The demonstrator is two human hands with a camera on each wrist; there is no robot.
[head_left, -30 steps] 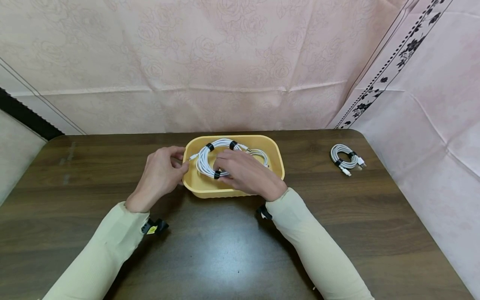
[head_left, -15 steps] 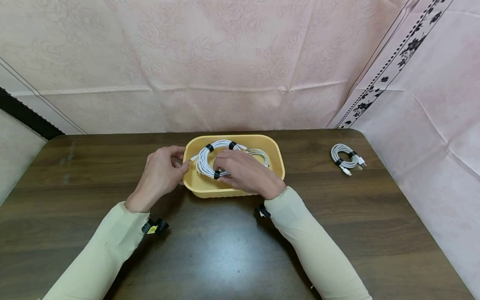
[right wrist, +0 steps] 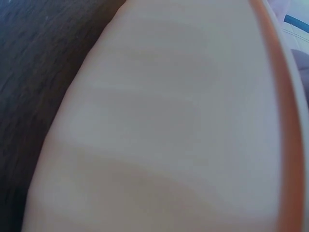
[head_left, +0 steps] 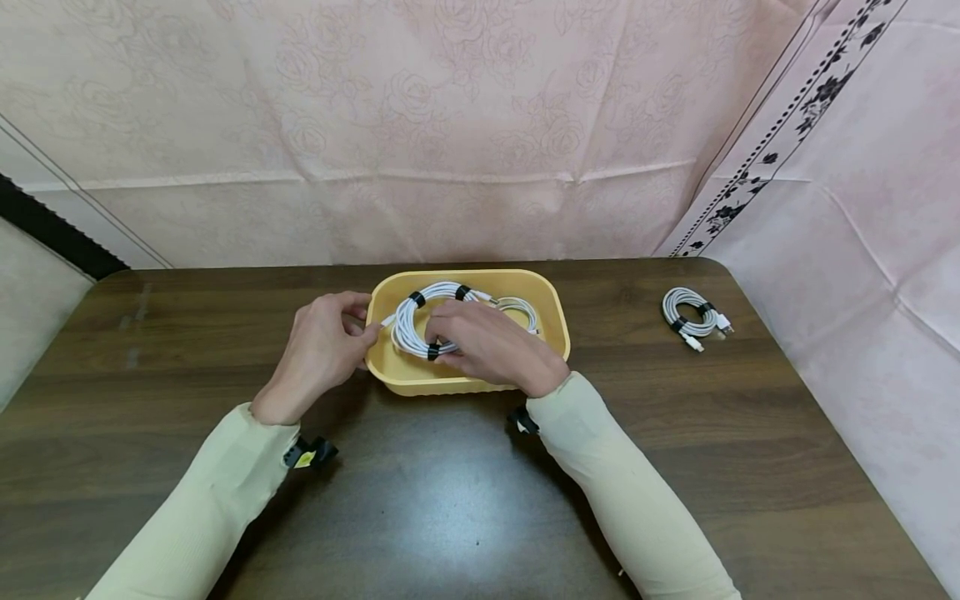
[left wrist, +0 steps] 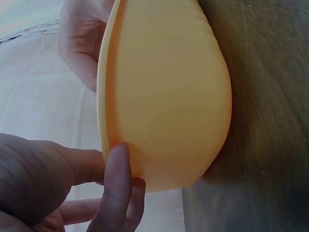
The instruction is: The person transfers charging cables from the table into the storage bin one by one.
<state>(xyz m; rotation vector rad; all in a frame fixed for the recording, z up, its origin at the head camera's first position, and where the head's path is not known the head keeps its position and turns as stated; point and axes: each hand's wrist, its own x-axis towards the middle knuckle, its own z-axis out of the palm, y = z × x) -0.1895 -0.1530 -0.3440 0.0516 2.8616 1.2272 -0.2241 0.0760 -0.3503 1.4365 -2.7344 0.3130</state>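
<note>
A yellow plastic basket (head_left: 547, 367) stands near the table's back edge. My left hand (head_left: 318, 350) pinches its left rim, and the left wrist view shows fingers (left wrist: 118, 169) against the outer wall. Inside the basket, my right hand (head_left: 487, 342) grips a large coiled white cable (head_left: 407, 325) bound with black straps. The fingertips at its lower side are partly hidden. A second, smaller coil of white cable (head_left: 521, 307) lies in the basket's right part, partly covered by the hand. In the right wrist view the basket wall (right wrist: 159, 111) fills most of the frame.
Another strapped coil of white cable (head_left: 693, 317) with a plug lies on the dark wooden table (head_left: 420, 500) at the right. A floral cloth (head_left: 465, 133) hangs behind the table, and more cloth borders the right side.
The large coil has shifted very slightly down and to the left with my right hand, and the right forearm has edged left. My left hand and the basket have stayed put.
</note>
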